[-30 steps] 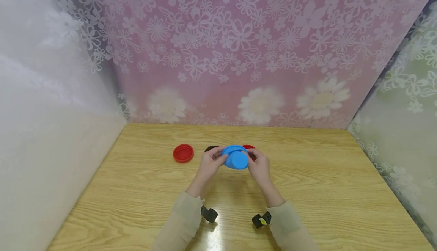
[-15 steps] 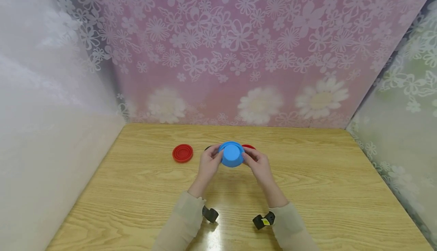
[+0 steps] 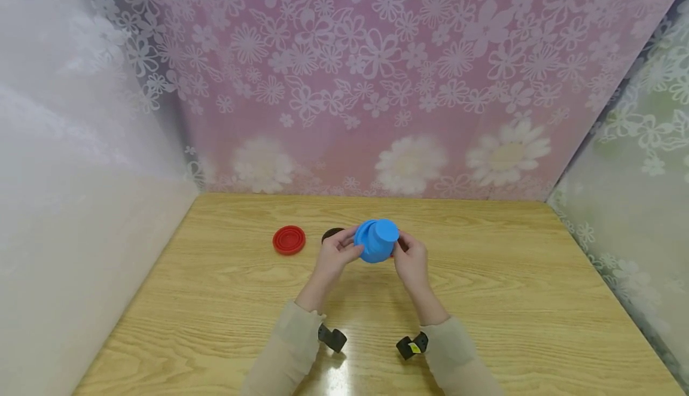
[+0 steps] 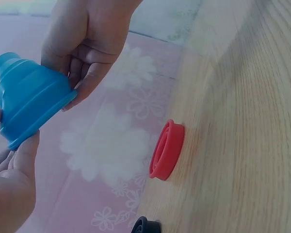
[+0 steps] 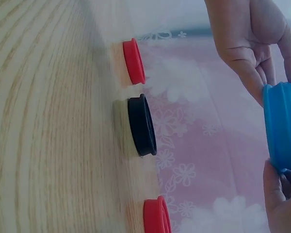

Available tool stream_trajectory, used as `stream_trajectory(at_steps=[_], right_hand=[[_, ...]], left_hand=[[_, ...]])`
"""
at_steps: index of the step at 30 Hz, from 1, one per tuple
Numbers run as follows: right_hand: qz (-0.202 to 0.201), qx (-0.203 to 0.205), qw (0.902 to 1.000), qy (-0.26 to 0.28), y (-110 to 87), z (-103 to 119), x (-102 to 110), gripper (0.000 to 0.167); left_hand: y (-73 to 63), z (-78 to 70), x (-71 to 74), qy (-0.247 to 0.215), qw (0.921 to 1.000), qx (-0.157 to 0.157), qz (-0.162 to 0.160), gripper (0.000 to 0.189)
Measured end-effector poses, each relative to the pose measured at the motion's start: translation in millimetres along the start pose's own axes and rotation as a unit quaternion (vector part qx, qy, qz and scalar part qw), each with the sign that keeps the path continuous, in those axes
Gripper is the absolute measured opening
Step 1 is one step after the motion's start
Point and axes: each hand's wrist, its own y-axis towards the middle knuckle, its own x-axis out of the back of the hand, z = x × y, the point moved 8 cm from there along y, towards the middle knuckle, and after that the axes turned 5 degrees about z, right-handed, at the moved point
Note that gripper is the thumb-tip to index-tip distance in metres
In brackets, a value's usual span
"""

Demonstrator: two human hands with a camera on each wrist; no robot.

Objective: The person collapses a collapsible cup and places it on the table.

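A blue collapsible silicone cup (image 3: 381, 239) is held up above the table between both hands, its folding walls partly extended and its narrow end tilted to the upper right in the head view. My left hand (image 3: 332, 258) pinches the rim on the left side, thumb toward me. On the opposite side my right hand (image 3: 412, 264) pinches the cup's edge; part of its fingers is hidden behind the cup. The left wrist view shows the cup (image 4: 31, 94) side-on, with stepped folds and one wall bulging unevenly.
A flattened red collapsible cup (image 3: 289, 240) lies left on the wooden table (image 3: 242, 300). A black one (image 5: 142, 126) sits behind my left hand, and another red one (image 4: 167, 150) lies behind the blue cup. Floral curtains (image 3: 377, 85) bound the back and sides.
The cup's narrow end swings from lower right, through facing me, to upper right, and sticks out farther now. Both hands keep hold of the cup and barely shift.
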Motion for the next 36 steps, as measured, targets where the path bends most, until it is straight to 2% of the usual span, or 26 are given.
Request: stream_trajectory(at_steps=[3, 5, 9, 13, 17, 20, 26, 31, 36], right_hand=[[-0.015, 0.007, 0.9998, -0.015, 0.5, -1, 1, 0.019], [-0.02, 0.016, 0.9994, -0.021, 3.2, -9, 1, 0.019], [-0.018, 0.018, 0.9996, -0.011, 3.0, -8, 1, 0.021], [0.01, 0.0, 0.9976, 0.069, 1.6, -9, -4, 0.026], [0.055, -0.034, 0.9836, 0.168, -1.8, -10, -12, 0.031], [0.067, -0.057, 0.9759, 0.199, -3.6, -10, -16, 0.032], [0.05, -0.07, 0.9779, 0.19, -3.7, -10, -15, 0.03], [0.033, -0.06, 0.9872, 0.144, -1.6, -12, -12, 0.029], [0.022, -0.045, 0.9939, 0.098, 0.9, -14, -9, 0.027]], left_hand=[[-2.5, -8.2, -5.5, 0.012, 0.9999, -0.001, 0.007, 0.044], [-3.7, -12.7, -7.3, 0.033, 0.9994, -0.003, 0.001, 0.044], [-3.5, -15.6, -7.1, 0.062, 0.9977, -0.021, -0.016, 0.043], [-3.5, -16.6, -1.8, 0.055, 0.9966, -0.022, -0.056, 0.041], [-4.2, -12.6, 6.9, 0.004, 0.9935, 0.001, -0.114, 0.039], [-4.5, -9.7, 10.1, -0.021, 0.9902, 0.012, -0.138, 0.039], [-2.7, -2.0, 11.6, -0.018, 0.9898, 0.001, -0.142, 0.039], [0.4, 12.6, 12.3, -0.029, 0.9898, -0.002, -0.139, 0.04], [0.5, 17.3, 10.7, -0.031, 0.9916, 0.002, -0.125, 0.037]])
